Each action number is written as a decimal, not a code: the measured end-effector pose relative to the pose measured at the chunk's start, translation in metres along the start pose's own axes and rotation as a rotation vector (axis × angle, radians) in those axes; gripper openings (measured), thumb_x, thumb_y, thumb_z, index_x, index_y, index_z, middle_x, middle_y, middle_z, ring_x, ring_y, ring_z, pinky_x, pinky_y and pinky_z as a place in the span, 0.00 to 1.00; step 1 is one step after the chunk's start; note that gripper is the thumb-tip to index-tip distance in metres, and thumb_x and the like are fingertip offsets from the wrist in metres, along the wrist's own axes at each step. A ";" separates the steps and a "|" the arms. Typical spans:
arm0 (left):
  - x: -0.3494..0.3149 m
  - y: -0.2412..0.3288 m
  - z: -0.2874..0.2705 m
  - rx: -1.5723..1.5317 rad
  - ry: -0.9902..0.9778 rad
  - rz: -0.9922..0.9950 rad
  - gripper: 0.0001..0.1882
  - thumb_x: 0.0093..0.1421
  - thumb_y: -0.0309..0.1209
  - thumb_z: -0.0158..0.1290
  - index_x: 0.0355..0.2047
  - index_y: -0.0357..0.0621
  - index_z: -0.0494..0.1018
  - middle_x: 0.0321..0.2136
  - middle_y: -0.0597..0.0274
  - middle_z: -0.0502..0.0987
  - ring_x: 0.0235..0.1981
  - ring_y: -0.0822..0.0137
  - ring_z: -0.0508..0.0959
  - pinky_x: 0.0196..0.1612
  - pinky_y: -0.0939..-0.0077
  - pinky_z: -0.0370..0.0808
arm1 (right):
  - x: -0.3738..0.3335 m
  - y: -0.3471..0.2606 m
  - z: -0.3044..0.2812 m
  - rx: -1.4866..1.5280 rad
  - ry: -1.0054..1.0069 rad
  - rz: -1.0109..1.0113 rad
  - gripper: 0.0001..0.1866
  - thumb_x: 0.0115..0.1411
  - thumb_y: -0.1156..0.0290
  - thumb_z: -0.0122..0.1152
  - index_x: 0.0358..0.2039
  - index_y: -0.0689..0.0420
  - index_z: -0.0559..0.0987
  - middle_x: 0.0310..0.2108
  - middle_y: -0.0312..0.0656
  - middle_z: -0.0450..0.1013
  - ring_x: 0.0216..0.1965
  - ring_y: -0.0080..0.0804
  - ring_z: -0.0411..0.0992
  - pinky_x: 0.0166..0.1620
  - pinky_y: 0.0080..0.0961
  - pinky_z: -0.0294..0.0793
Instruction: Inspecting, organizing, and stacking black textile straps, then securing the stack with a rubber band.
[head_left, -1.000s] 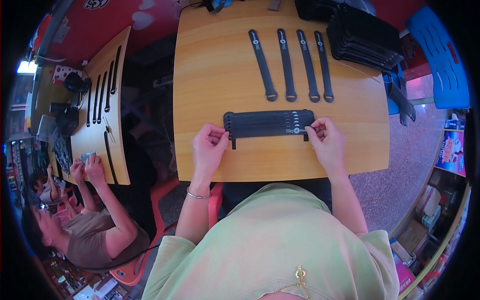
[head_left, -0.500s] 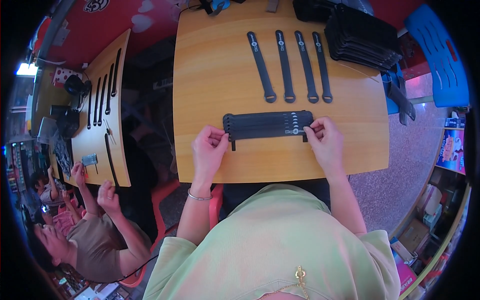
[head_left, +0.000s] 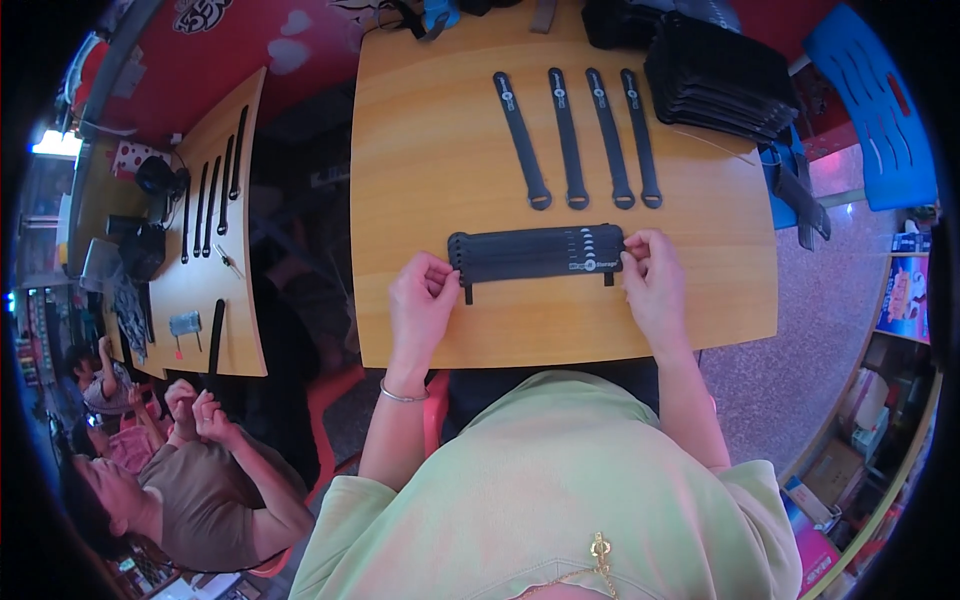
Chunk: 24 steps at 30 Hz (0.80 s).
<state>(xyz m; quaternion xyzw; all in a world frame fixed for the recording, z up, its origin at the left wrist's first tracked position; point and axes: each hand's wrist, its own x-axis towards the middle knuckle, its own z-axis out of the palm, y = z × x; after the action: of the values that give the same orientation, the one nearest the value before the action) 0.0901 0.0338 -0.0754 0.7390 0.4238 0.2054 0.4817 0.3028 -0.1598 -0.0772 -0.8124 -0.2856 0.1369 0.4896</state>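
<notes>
In front of me on the wooden table lies a fanned stack of black straps (head_left: 530, 256), set lengthwise from left to right with white printing near its right end. The thumb and fingers of my left hand (head_left: 424, 300) are pinched at the left end, by the strap loops. At the opposite end my right hand (head_left: 655, 288) pinches the strap tips. Two short dark prongs stick out from under the stack's near edge. Beyond it, several single straps (head_left: 571, 140) lie spaced apart, loop ends toward me.
A tall pile of black straps (head_left: 715, 85) stands at the table's far right, near a blue plastic chair (head_left: 870, 105). To the left, a co-worker (head_left: 205, 500) sits at another table (head_left: 247, 200) bearing more straps and a small grey piece (head_left: 185, 323).
My hands stay at the two ends of the stack, and its front strap now lies flatter and shows more printing. The co-worker's hands have drawn back from the grey piece and come together.
</notes>
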 end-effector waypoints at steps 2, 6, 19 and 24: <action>0.002 0.004 -0.005 0.068 -0.028 0.043 0.03 0.53 0.20 0.55 0.26 0.37 0.70 0.18 0.63 0.72 0.19 0.76 0.72 0.22 0.82 0.67 | 0.001 0.001 -0.001 -0.012 0.033 -0.042 0.09 0.53 0.84 0.55 0.35 0.60 0.69 0.30 0.42 0.67 0.19 0.25 0.67 0.25 0.21 0.69; 0.012 0.051 -0.012 0.327 0.095 0.242 0.02 0.56 0.24 0.52 0.30 0.40 0.72 0.21 0.57 0.71 0.21 0.62 0.73 0.25 0.73 0.69 | -0.005 -0.001 -0.002 0.249 0.057 0.073 0.07 0.56 0.85 0.51 0.34 0.60 0.68 0.30 0.37 0.65 0.19 0.20 0.67 0.21 0.16 0.66; 0.100 0.036 0.038 0.726 0.062 0.489 0.06 0.53 0.33 0.56 0.31 0.49 0.73 0.31 0.58 0.69 0.35 0.56 0.71 0.38 0.61 0.68 | -0.008 0.004 -0.003 0.454 0.049 0.114 0.06 0.55 0.83 0.56 0.31 0.59 0.71 0.30 0.34 0.65 0.19 0.13 0.65 0.21 0.11 0.65; 0.102 -0.007 -0.011 0.742 0.305 0.451 0.07 0.51 0.32 0.58 0.29 0.51 0.72 0.34 0.60 0.69 0.39 0.56 0.70 0.41 0.59 0.65 | -0.015 -0.016 -0.001 0.033 0.010 -0.249 0.10 0.51 0.81 0.61 0.35 0.58 0.76 0.33 0.38 0.69 0.25 0.21 0.69 0.24 0.14 0.68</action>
<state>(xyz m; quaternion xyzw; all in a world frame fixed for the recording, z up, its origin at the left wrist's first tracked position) 0.1361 0.1252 -0.0872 0.8967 0.3632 0.2460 0.0597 0.2863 -0.1633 -0.0636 -0.7632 -0.3797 0.0756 0.5174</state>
